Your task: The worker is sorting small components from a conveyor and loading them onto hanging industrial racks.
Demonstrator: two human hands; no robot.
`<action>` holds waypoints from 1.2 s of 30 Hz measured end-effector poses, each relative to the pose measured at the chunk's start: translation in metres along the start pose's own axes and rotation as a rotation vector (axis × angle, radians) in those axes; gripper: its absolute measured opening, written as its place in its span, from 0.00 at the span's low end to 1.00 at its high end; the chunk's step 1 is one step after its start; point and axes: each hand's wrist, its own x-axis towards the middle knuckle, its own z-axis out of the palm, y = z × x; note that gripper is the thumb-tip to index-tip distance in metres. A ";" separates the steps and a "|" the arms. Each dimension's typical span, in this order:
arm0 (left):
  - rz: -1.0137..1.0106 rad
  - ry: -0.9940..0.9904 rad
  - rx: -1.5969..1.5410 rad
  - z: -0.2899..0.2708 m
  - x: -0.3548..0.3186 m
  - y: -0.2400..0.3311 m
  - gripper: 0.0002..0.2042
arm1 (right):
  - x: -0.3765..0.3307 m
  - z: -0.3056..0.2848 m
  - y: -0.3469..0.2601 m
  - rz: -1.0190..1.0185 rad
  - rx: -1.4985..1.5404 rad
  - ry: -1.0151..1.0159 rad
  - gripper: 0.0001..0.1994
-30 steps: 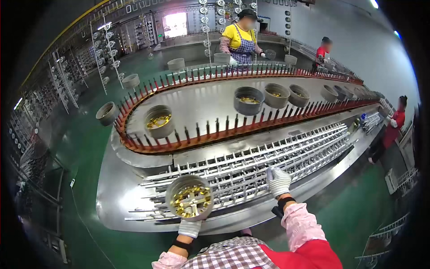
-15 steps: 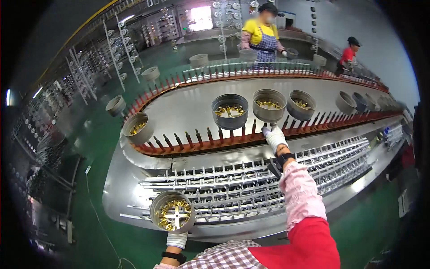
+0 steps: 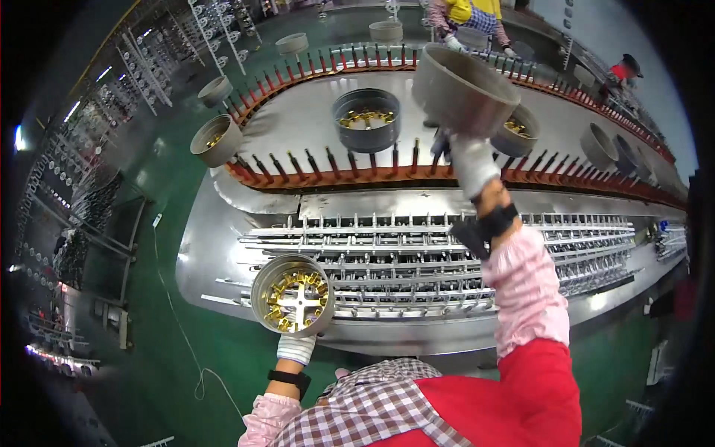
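My left hand (image 3: 296,347), in a white striped glove, grips a round grey metal tub (image 3: 261,292) from below at its near edge. Gold-coloured pieces ring the inside of this tub around a pale cross-shaped part. Farther off, my gloved right hand (image 3: 472,162) holds up a second round grey tub (image 3: 465,95) by its underside, above the row of upright spindles (image 3: 332,162). That tub tilts, so its inside is hidden. Motion blurs the right hand. Left of it, a darker grey tub (image 3: 368,139) with gold pieces stands on the line.
Silver bars lie in rows on a metal rack (image 3: 417,287) between me and the conveyor track (image 3: 350,182). More tubs ride the looped track, one at its left bend (image 3: 214,151). A person in a checked apron (image 3: 477,21) works across the line. A thin cable (image 3: 170,305) crosses the green floor.
My right hand has lifted a tub off the line and tilted it toward me. The left hand keeps its tub. The whole view has shifted downward.
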 end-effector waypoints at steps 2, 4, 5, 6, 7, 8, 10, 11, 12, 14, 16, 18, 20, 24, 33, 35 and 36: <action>0.058 0.043 0.095 -0.006 -0.004 -0.007 0.14 | -0.033 -0.014 -0.068 0.133 0.434 -0.092 0.06; 0.011 0.079 -0.105 -0.006 0.001 -0.003 0.14 | -0.085 -0.033 -0.108 0.316 0.664 -0.114 0.09; -0.095 -0.178 -0.094 -0.013 0.007 0.002 0.15 | -0.123 -0.035 -0.113 0.320 0.769 -0.165 0.10; -0.136 -0.116 -0.359 -0.001 0.004 -0.015 0.16 | -0.155 -0.025 -0.114 0.117 0.455 -0.108 0.09; -0.121 -0.133 -0.534 0.000 0.003 -0.016 0.16 | -0.185 -0.016 -0.119 0.074 0.319 -0.092 0.09; -0.114 -0.142 -0.702 -0.002 0.001 -0.016 0.16 | -0.205 -0.005 -0.125 0.092 0.320 -0.105 0.09; -0.107 -0.159 -0.854 -0.003 0.003 -0.006 0.16 | -0.240 0.011 -0.138 0.170 0.369 -0.137 0.09; -0.123 -0.156 -0.989 -0.004 0.005 -0.005 0.15 | -0.250 0.022 -0.143 0.198 0.389 -0.154 0.09; -0.113 -0.160 -0.991 0.000 0.005 -0.017 0.15 | -0.257 0.032 -0.150 0.210 0.388 -0.171 0.09; 0.072 -0.220 -0.591 0.006 0.011 -0.034 0.15 | -0.268 0.046 -0.158 0.220 0.348 -0.201 0.09; 0.264 -0.041 0.070 0.010 0.006 -0.040 0.14 | -0.276 0.053 -0.162 0.221 0.305 -0.220 0.09; 0.234 -0.002 -0.158 0.028 0.005 -0.070 0.13 | -0.279 0.056 -0.168 0.216 0.282 -0.225 0.10; 0.093 -0.159 0.060 0.012 0.001 -0.043 0.12 | -0.289 0.054 -0.166 0.244 0.235 -0.223 0.10; 0.486 0.049 0.255 -0.007 -0.001 -0.024 0.13 | -0.300 0.065 -0.171 0.245 0.192 -0.207 0.10; 0.203 -0.102 0.045 -0.022 0.001 0.007 0.13 | -0.303 0.049 -0.156 0.347 0.570 -0.157 0.12; 0.185 -0.066 0.094 -0.009 0.008 -0.002 0.12 | -0.282 -0.015 -0.157 0.791 1.182 -0.448 0.13; 0.178 -0.054 0.122 -0.003 0.011 -0.004 0.12 | -0.269 -0.045 -0.145 0.935 1.422 -0.526 0.14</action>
